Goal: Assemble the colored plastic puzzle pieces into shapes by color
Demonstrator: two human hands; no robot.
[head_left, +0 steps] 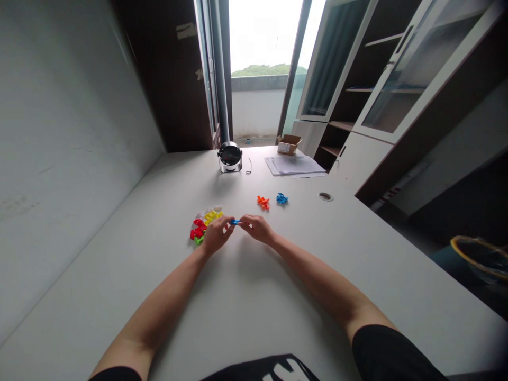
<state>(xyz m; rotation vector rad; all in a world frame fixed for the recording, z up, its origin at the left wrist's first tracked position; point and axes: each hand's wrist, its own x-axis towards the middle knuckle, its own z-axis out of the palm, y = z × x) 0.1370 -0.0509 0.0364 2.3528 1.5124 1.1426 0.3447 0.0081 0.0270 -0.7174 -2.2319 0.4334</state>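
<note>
Left hand (216,236) and right hand (257,228) meeting, fingers (227,225) pinched narrow on a small blue plastic piece (235,222), mixed plastic pieces (201,227) at nine o'clock, white table (254,317) beneath

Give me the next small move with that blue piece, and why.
Probably set the blue piece, pinched between the left hand and right hand, down beside the blue pile. The orange pile and blue pile already lie apart from the mixed pile, so matching colours seems sensible.
</note>
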